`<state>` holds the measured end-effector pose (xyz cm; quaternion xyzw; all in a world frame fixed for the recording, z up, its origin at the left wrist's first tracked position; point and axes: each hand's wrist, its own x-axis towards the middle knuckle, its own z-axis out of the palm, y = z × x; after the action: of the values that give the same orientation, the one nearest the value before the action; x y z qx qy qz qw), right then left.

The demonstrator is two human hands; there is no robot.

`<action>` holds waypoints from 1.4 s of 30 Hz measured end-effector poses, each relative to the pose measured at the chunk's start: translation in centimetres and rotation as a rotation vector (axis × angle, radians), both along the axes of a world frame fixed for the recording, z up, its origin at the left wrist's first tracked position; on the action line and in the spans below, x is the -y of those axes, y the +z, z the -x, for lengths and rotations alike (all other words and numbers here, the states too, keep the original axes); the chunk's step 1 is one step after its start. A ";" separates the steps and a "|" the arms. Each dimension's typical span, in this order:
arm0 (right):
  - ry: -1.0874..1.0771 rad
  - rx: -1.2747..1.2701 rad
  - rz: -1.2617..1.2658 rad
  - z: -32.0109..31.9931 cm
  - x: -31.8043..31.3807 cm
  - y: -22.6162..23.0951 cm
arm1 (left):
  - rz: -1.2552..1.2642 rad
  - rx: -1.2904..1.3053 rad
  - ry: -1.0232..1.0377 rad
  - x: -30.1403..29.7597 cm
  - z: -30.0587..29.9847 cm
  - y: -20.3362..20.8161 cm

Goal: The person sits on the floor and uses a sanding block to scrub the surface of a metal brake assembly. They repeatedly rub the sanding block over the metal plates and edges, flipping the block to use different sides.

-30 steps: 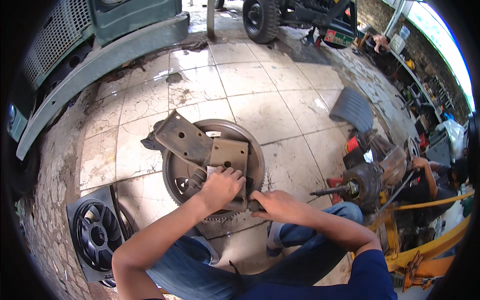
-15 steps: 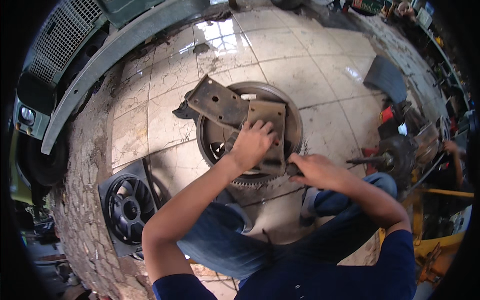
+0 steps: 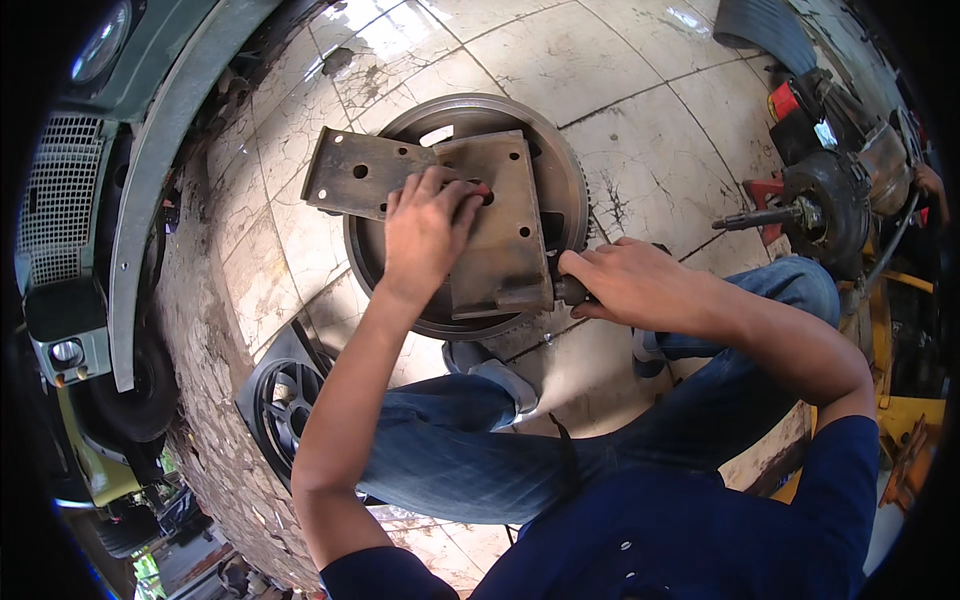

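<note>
A rusty metal bracket (image 3: pixel 500 235) with several holes lies on a large toothed flywheel (image 3: pixel 565 185) on the floor. A second brown flat plate (image 3: pixel 370 172) with holes extends to the left, joined to or overlapping the bracket. My left hand (image 3: pixel 428 232) rests on the bracket, its fingers closed around a small red piece (image 3: pixel 484 190) beside a hole; most of that piece is hidden. At the bracket's lower right edge, my right hand (image 3: pixel 635 285) is closed around a dark cylindrical tool (image 3: pixel 572 291), whose kind I cannot make out. Its end touches or nearly touches the bracket.
A black radiator fan (image 3: pixel 285 405) lies at the lower left, near my left arm. A green vehicle (image 3: pixel 75 200) with a grey bumper (image 3: pixel 150 180) stands left. A brake drum assembly (image 3: pixel 825 205) with a protruding shaft sits right, beside yellow metal framework (image 3: pixel 905 415). Cracked tiles cover the floor.
My view has shifted, and the plates have turned on the flywheel. My left hand has its fingers gathered at the red piece. My right hand stays closed on the dark tool by the bracket's edge.
</note>
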<state>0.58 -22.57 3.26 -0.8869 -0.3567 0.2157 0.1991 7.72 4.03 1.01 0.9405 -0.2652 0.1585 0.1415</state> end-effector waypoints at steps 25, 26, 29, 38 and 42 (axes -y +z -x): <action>0.024 0.116 -0.105 0.0 0.3 -1.3 | -0.291 -0.026 -0.025 0.9 1.3 0.4; 0.020 0.072 -0.072 -0.1 0.2 -1.0 | -0.272 -0.032 -0.051 0.8 1.4 0.3; 0.015 -0.014 -0.004 -0.3 0.1 -0.6 | -0.249 -0.064 -0.112 1.6 2.7 0.0; 0.019 -0.043 0.015 -0.4 0.0 -0.3 | -0.268 -0.051 -0.067 0.8 2.7 -0.2; 0.019 -0.050 0.007 -0.4 0.1 -0.2 | -0.309 -0.027 -0.013 0.6 2.3 0.7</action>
<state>1.02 -22.62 3.11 -0.8785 -0.3592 0.2410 0.2026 5.46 3.45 1.75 0.9515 -0.2903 0.1022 -0.0001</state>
